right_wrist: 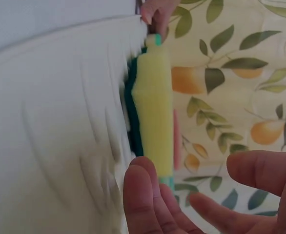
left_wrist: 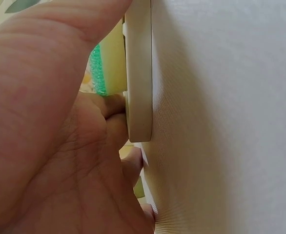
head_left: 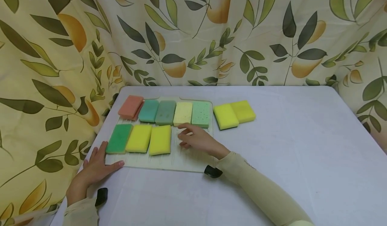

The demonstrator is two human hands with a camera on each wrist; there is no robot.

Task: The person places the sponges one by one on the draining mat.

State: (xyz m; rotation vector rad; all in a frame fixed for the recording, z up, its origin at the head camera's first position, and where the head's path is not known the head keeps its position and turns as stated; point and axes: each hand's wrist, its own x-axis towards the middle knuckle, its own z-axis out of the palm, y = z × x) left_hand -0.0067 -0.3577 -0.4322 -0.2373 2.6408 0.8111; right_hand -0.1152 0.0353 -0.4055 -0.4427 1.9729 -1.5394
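A white ridged tray lies on the table with two rows of sponges on it. My left hand rests at its front left corner, fingers spread; in the left wrist view the fingers touch the tray's edge. Beside that hand is a green-topped sponge, then two yellow sponges, the right one nearest my right hand. Over the right part of the tray hovers my right hand, fingers loosely bent and holding nothing. In the right wrist view its fingertips overlap a yellow sponge with a dark green underside.
Along the back row sit a red sponge, a teal one, a grey-green one, a pale yellow one and a mint one. Two yellow sponges lie right of the tray. A patterned curtain hangs behind the table.
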